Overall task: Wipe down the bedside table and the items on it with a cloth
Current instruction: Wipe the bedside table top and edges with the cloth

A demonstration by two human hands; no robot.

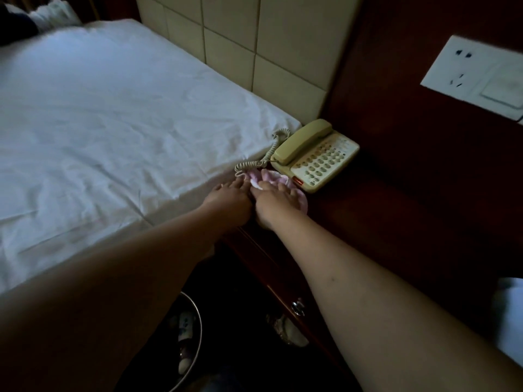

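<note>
The crumpled pink-and-white cloth (271,181) lies on the dark red-brown wooden worktop (368,210), at the corner nearest the bed, touching the front edge of the telephone at its 7 o'clock side. Both hands are on it. The right hand (278,200) lies palm down across the cloth with its fingers spread flat, an open grip pressing the fabric to the wood and not closed around it. The left hand (226,199), just beside the right at its 9 o'clock, reaches with extended fingers to the cloth's near edge; its fingertips touch the fabric, but whether they pinch it I cannot tell.

The one cream push-button telephone (314,157) sits with its handset in the cradle, and its coiled cream cord (263,154) loops off toward 9 o'clock against the mattress edge. One chrome drawer handle (297,306) shows on the front of the worktop's cabinet.

To the left is a bed with a wrinkled white sheet (113,131), headed by a beige padded panel headboard (254,43). On the dark wood wall at 2 o'clock hangs one white socket-and-switch plate (478,77). On the dim floor below stand one round bin (186,343) with litter in it and a crumpled scrap (288,329) beside it
</note>
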